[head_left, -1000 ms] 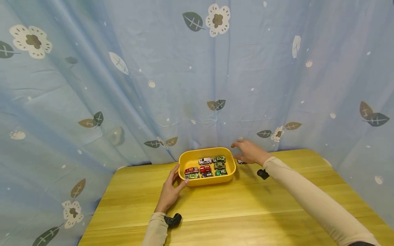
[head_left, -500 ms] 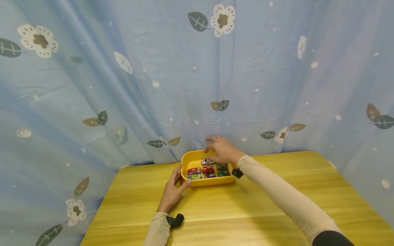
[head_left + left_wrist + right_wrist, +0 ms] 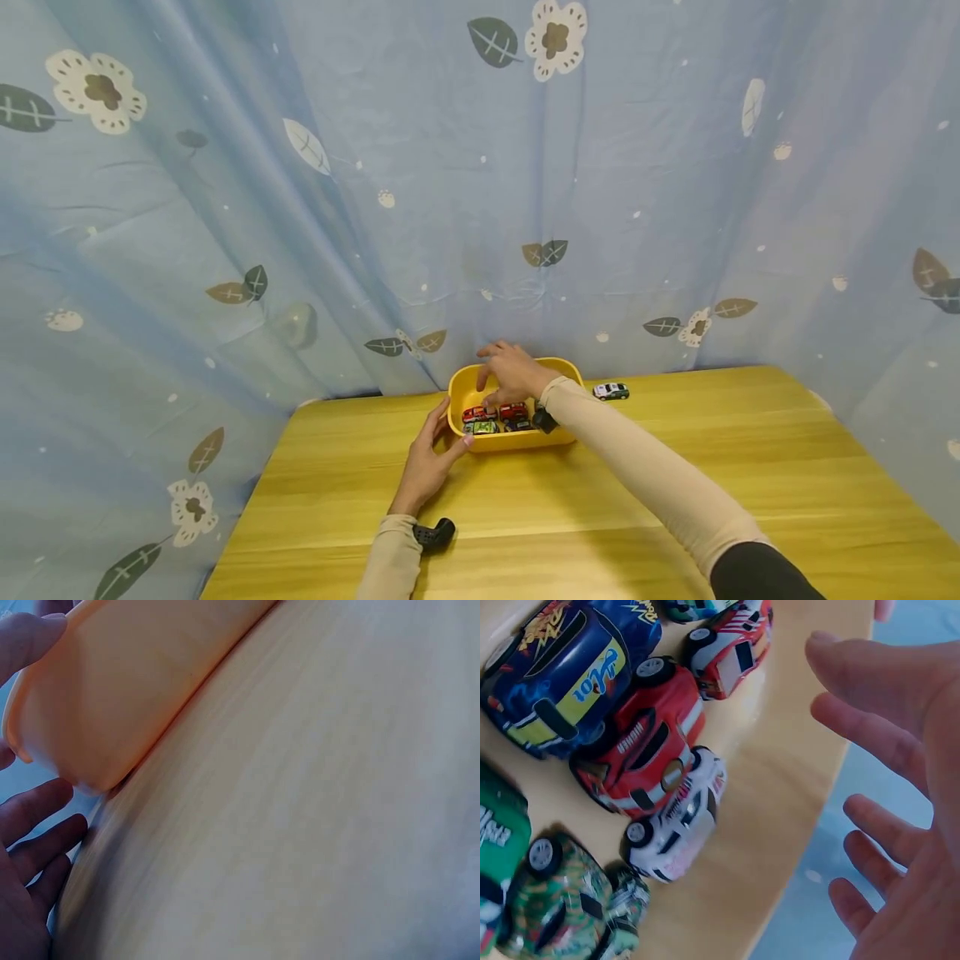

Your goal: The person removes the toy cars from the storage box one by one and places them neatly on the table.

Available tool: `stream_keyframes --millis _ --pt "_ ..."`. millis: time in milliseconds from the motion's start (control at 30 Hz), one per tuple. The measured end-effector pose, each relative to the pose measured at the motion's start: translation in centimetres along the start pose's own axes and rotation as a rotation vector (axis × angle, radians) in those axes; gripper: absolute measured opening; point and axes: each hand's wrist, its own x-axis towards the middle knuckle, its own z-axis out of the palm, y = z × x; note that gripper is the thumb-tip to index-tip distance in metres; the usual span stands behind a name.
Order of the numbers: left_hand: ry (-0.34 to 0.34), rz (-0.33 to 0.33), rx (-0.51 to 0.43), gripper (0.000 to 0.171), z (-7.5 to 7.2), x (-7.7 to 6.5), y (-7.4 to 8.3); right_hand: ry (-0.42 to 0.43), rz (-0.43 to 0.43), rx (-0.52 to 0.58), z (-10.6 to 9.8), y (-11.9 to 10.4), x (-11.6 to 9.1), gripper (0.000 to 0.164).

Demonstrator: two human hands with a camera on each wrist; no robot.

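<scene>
A yellow plastic bin (image 3: pixel 517 443) stands at the table's back edge with several small toy cars inside. My left hand (image 3: pixel 427 471) holds its left front corner, thumb (image 3: pixel 34 641) over the rim and several fingers loose beside the wall. Over the bin's inside hovers my right hand (image 3: pixel 513 372), fingers spread apart and holding nothing. Below it, the right wrist view shows a white toy car (image 3: pixel 679 825) against a red one (image 3: pixel 649 742), a dark blue one (image 3: pixel 566 679), a red-and-white one (image 3: pixel 731 656) and a camouflage one (image 3: pixel 562 900). A green car (image 3: pixel 495 840) is partly cut off.
A white-and-green toy car (image 3: pixel 611 391) sits on the wooden table (image 3: pixel 675 467), right of the bin. A blue patterned curtain (image 3: pixel 420 167) hangs directly behind the table's back edge.
My right hand has moved left from beside the bin to over its left part, uncovering the toy car on the table. The left hand stays at the corner.
</scene>
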Motion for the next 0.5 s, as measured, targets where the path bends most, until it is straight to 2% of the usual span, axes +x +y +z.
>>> stream_keyframes --millis 200,500 --pt "-0.004 0.006 -0.009 0.084 0.08 -0.18 0.28 -0.092 0.021 0.011 0.66 0.38 0.46 0.027" --pt "0.002 0.016 -0.01 0.083 -0.05 -0.19 0.42 -0.136 0.051 -0.01 0.81 0.45 1.05 0.031"
